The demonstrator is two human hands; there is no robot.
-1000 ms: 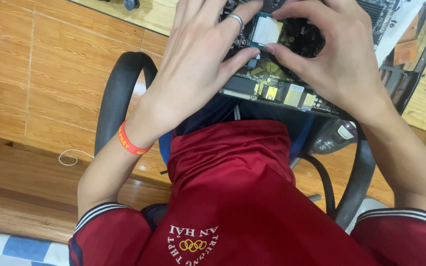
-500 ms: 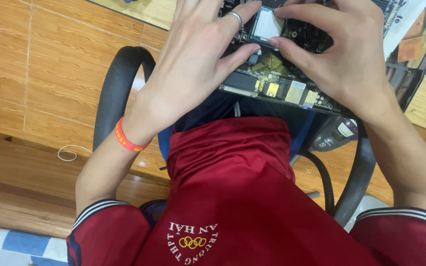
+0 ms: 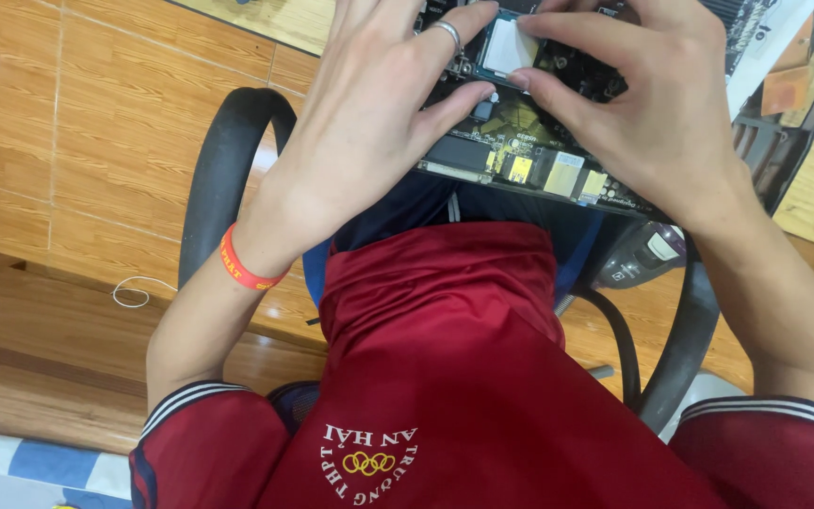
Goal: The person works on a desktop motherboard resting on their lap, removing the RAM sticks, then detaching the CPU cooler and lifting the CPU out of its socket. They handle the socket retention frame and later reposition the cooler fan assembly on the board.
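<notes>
Pinching silver processor chip [image 3: 509, 45] from 3 and 9 o'clock, left hand [image 3: 369, 123] spread, right hand [image 3: 652, 104] fingertips touching it, dark motherboard [image 3: 520, 151] beneath

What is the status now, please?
Left hand and right hand both rest on the circuit board. Fingers pinch the square silver chip. Nothing blocks it.

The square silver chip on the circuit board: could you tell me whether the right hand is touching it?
Touching. In the head view, the right hand has its index fingertip and thumb tip pressed against the edges of the silver chip.
</notes>
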